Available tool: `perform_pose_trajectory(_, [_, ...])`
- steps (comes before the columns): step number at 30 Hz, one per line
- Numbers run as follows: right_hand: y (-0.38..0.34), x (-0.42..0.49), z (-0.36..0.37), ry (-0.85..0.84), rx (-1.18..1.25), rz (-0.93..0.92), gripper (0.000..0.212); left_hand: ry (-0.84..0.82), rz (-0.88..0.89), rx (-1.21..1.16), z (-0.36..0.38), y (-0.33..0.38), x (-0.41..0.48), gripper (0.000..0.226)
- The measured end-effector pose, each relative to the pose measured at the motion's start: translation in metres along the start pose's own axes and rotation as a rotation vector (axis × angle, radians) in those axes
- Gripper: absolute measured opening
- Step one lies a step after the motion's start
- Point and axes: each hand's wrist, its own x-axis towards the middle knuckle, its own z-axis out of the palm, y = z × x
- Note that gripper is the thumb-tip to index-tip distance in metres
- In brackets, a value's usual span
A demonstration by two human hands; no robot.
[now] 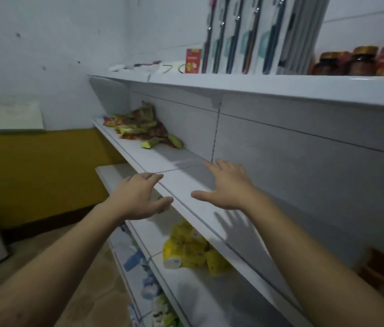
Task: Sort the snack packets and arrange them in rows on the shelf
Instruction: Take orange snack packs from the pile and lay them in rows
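A loose heap of red and green snack packets point(142, 128) lies at the far left end of the white middle shelf point(193, 185), against the back panel. My left hand point(139, 197) hovers at the shelf's front edge, fingers relaxed, holding nothing. My right hand point(227, 185) is stretched out flat over the bare shelf surface, palm down, fingers spread and empty. Both hands are well short of the packets, which lie farther along to the left.
The top shelf point(280, 86) carries carded pens, a small red box point(193, 60), brown jars point(348, 61) and a red carton. The shelf below holds yellow wrapped rolls point(191, 250). Lower still are blue and green packs. A yellow wall point(33, 173) stands at left.
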Motion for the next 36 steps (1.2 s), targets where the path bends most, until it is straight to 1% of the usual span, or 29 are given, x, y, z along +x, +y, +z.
perform_pose_trajectory(4, [-0.07,0.072,0.01,-0.052,0.021,-0.052,0.099,0.011,-0.082,0.024,-0.01,-0.09,0.007,0.096])
perform_pose_trajectory(7, [-0.118,0.124,0.016,-0.04,0.03,-0.081,0.097,0.042,-0.137,0.034,-0.02,-0.159,0.016,0.101])
perform_pose_trajectory(10, [-0.157,0.165,0.026,-0.032,0.029,-0.106,0.096,0.051,-0.175,0.055,-0.026,-0.217,0.024,0.099])
perform_pose_trajectory(19, [-0.223,0.28,0.056,-0.032,0.027,-0.127,0.094,0.054,-0.172,0.054,-0.02,-0.316,0.069,0.093])
perform_pose_trajectory(24, [-0.234,0.354,0.088,-0.043,0.019,-0.138,0.094,0.043,-0.17,0.057,0.006,-0.36,0.119,0.087])
perform_pose_trajectory(28, [-0.227,0.43,0.116,-0.025,0.052,-0.133,0.095,0.016,-0.163,0.08,0.034,-0.404,0.176,0.086])
perform_pose_trajectory(31, [-0.21,0.496,0.135,-0.009,0.071,-0.086,0.096,-0.01,-0.14,0.096,0.053,-0.435,0.237,0.084])
perform_pose_trajectory(36, [-0.166,0.589,0.159,-0.071,0.136,0.037,0.099,-0.078,-0.061,0.109,0.07,-0.47,0.342,0.083])
